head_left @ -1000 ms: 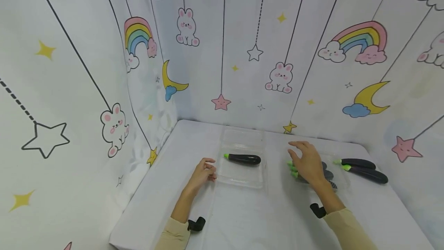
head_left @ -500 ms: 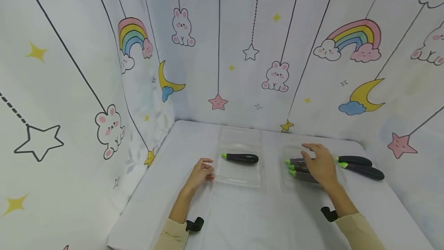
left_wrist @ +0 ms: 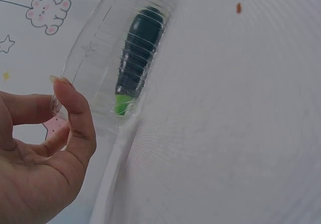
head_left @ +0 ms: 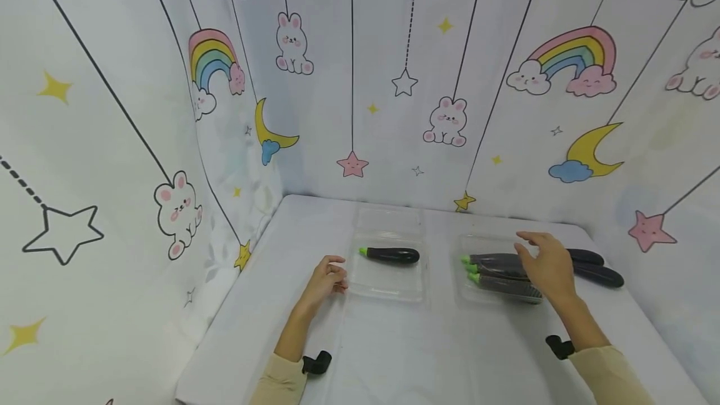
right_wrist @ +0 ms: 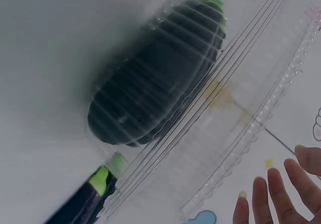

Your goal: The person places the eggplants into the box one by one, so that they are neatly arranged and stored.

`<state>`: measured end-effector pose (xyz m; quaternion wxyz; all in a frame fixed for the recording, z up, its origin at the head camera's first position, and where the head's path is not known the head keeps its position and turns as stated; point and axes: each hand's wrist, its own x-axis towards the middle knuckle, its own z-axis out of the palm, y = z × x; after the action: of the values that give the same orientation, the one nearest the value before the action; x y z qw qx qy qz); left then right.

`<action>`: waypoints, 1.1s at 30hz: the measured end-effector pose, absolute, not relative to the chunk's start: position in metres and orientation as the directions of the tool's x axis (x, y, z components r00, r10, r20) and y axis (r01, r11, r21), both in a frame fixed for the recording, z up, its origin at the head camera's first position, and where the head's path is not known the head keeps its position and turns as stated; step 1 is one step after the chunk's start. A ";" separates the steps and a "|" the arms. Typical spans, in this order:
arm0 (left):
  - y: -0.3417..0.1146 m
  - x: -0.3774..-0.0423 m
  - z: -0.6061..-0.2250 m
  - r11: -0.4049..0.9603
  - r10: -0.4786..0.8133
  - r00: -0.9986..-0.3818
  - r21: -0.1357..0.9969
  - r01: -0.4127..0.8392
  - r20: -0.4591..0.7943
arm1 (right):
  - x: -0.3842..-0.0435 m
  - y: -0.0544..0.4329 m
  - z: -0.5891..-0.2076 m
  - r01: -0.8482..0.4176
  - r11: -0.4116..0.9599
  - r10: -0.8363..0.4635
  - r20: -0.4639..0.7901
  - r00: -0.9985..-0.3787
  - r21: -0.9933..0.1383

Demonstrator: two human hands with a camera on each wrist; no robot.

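My left hand (head_left: 327, 279) stays by the left edge of a clear plastic box (head_left: 388, 289), fingers loosely bent; whether the fingertips touch its rim I cannot tell. One dark eggplant (head_left: 392, 255) with a green stem end lies in that box, also seen through its ribbed wall in the left wrist view. My right hand (head_left: 550, 267) hovers over the right end of a second clear box (head_left: 467, 241), fingers spread and nothing in them. Eggplants (right_wrist: 160, 73) lie side by side in this box. Two more eggplants (head_left: 599, 274) lie right of it, partly hidden behind my right hand.
Both boxes stand on a white-covered table (head_left: 405, 349). A white cloth backdrop (head_left: 388, 130) printed with rabbits, stars and rainbows rises behind the table and on both sides. The left box's raised lid (head_left: 388, 220) reaches toward the backdrop.
My right hand has moved right, from above the stem ends of the boxed eggplants toward the two loose ones. My left hand has stayed in place. The head view has shifted slightly.
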<state>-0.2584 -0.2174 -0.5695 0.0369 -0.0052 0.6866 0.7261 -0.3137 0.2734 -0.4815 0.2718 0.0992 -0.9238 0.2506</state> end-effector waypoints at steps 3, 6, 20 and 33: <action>-0.217 -0.259 -0.570 -0.051 0.051 -0.997 0.997 -0.063 -0.060 | -0.315 0.284 -0.482 -0.304 0.866 -0.046 0.542 -0.839 -0.398; -0.217 -0.261 -0.571 -0.049 0.046 -0.997 0.997 -0.066 -0.064 | -0.317 0.293 -0.482 -0.298 0.872 -0.047 0.539 -0.841 -0.389; -0.218 -0.262 -0.571 -0.042 0.032 -0.998 0.997 -0.058 -0.057 | -0.334 0.346 -0.493 -0.213 0.909 -0.017 0.479 -0.878 -0.359; -0.216 -0.262 -0.572 -0.047 0.038 -0.997 0.997 -0.067 -0.065 | -0.347 0.399 -0.503 -0.132 0.941 -0.014 0.357 -0.934 -0.310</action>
<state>-0.2623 -0.2157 -0.5720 0.0360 -0.0105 0.6894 0.7234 -0.3469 0.3994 -0.5027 0.1780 0.0376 -0.9690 0.1670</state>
